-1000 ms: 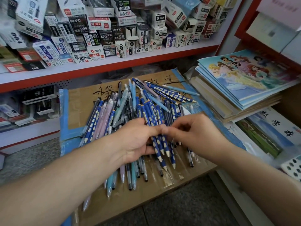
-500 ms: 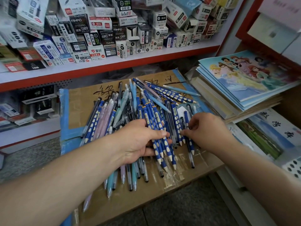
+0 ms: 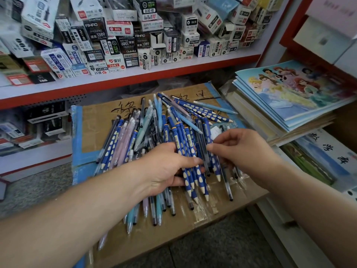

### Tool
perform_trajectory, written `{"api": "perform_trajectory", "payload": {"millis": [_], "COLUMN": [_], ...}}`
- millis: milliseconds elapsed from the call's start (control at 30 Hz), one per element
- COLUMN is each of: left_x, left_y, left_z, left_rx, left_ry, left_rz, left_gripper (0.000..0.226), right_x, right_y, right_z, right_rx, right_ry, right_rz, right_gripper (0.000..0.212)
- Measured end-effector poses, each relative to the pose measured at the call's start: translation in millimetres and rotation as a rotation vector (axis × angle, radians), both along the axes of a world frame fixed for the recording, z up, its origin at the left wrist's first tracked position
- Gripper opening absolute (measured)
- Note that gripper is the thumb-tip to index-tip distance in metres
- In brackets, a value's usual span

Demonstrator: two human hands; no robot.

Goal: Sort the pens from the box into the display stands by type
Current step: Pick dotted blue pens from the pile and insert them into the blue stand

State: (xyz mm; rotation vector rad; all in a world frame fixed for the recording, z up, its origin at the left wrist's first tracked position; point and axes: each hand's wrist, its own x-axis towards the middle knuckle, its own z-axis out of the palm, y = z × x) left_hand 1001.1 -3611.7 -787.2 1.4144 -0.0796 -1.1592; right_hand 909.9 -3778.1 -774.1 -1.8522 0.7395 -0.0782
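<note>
1. Left hand [image 3: 168,171] reached in palm-down, fingers curled around a fanned bundle of dotted blue pens [image 3: 193,182], roughly five, tips pointing toward the person.
2. Beneath it, the pile of pens [image 3: 146,128] lay spread across a flattened cardboard box [image 3: 96,128]: several dozen, too tangled for an exact count, in dotted blue, pale blue, pink and clear.
3. Right hand [image 3: 245,153] hovered knuckles-up, its fingertips pinching one pen [image 3: 214,165] just beside the bundle.
4. Princess-cover notebooks [image 3: 289,97] sat stacked at far right.
</note>
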Motion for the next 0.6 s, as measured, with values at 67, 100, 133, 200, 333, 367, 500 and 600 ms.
{"api": "perform_trajectory", "payload": {"millis": [67, 100, 133, 200, 333, 367, 500, 600], "left_x": [-1.4, -1.9, -2.2, -1.9, -1.0, -1.2, -1.3, 1.1], "left_y": [-0.4, -0.3, 0.0, 1.6, 4.6, 4.8, 3.6, 2.9], "left_z": [-1.0, -1.3, -1.5, -2.1, -1.0, -0.4, 1.9, 4.9], "left_rx": [-0.009, -0.011, -0.01, -0.008, -0.036, -0.039, -0.036, -0.036], "left_ry": [-0.008, -0.011, -0.013, -0.017, 0.003, 0.008, 0.007, 0.026], "left_rz": [-0.016, -0.019, -0.017, -0.012, -0.008, -0.007, 0.006, 0.038], "left_gripper": [0.033, 0.032, 0.031, 0.033, 0.03, 0.029, 0.03, 0.029], "right_x": [-1.1, -1.1, -0.6, -0.1, 0.1, 0.2, 3.5, 5.5], "right_y": [13.3, 18.7, 21.8, 23.4, 20.4, 19.9, 15.9, 3.5], "right_z": [2.2, 2.5, 1.4, 1.5, 3.0, 1.7, 0.4, -6.2], "right_rx": [0.12, 0.147, 0.171, 0.215, 0.23, 0.236, 0.284, 0.0], "right_ry": [-0.04, -0.048, -0.055, -0.053, -0.025, -0.021, -0.016, 0.038], "right_rz": [0.063, 0.087, 0.104, 0.125, 0.139, 0.134, 0.099, 0.042], "right_gripper": [0.02, 0.017, 0.015, 0.01, 0.01, 0.011, 0.007, 0.007]}}
